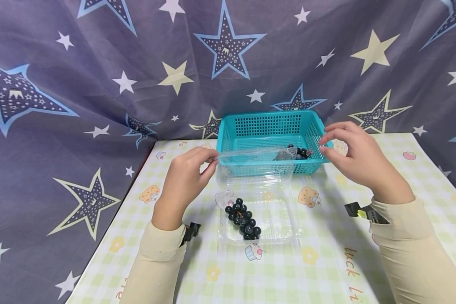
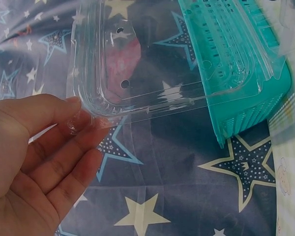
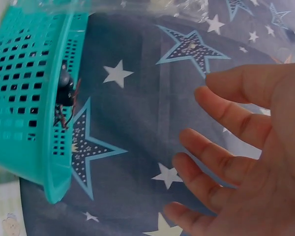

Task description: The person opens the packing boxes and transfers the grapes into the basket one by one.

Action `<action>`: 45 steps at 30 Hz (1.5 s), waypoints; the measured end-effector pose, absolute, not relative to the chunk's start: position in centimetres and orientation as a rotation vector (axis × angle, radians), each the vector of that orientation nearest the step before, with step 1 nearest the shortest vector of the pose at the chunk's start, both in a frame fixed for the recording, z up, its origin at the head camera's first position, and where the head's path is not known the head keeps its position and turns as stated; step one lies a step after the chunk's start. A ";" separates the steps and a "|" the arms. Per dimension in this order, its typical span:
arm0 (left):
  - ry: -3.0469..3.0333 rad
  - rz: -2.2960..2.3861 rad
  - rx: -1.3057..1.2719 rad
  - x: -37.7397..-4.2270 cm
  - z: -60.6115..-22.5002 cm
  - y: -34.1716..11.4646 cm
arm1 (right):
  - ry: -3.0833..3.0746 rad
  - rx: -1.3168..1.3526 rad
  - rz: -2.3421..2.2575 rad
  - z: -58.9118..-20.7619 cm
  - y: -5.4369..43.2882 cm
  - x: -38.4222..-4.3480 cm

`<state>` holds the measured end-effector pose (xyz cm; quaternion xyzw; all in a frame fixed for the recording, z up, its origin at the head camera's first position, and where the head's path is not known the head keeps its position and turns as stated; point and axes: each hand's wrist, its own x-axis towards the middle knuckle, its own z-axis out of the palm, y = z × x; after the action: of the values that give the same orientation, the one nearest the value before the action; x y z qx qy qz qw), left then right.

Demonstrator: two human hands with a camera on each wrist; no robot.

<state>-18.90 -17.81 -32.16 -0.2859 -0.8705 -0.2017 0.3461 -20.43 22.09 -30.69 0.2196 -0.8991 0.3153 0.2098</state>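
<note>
A clear plastic clamshell container [image 1: 279, 221] lies on the table with its lid [image 1: 252, 171] raised at the far side. Inside its base, toward the left, rests a bunch of dark grapes [image 1: 244, 219]. My left hand [image 1: 186, 179] pinches the left corner of the raised lid between thumb and fingers, which the left wrist view shows up close. My right hand [image 1: 359, 158] hangs beside the right end of a turquoise basket [image 1: 266, 115], its fingers spread and holding nothing. More dark grapes [image 1: 302, 153] lie in the basket's right part, partly seen through the lid.
Just behind the container stands the perforated basket, close to a dark star-patterned cloth [image 1: 144, 63] that hangs at the back and left. A pale checked cover [image 1: 190, 274] with cartoon prints lies over the table.
</note>
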 end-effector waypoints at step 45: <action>-2.258 -0.504 -0.748 -18.9 -32.3 -17.6 | -2.485 1.109 0.790 -33.3 13.4 -16.1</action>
<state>-18.92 -17.57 -32.35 -0.2886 -0.8708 -0.1942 0.3475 -16.11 13.38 -33.29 0.3866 -0.8667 0.2756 0.1532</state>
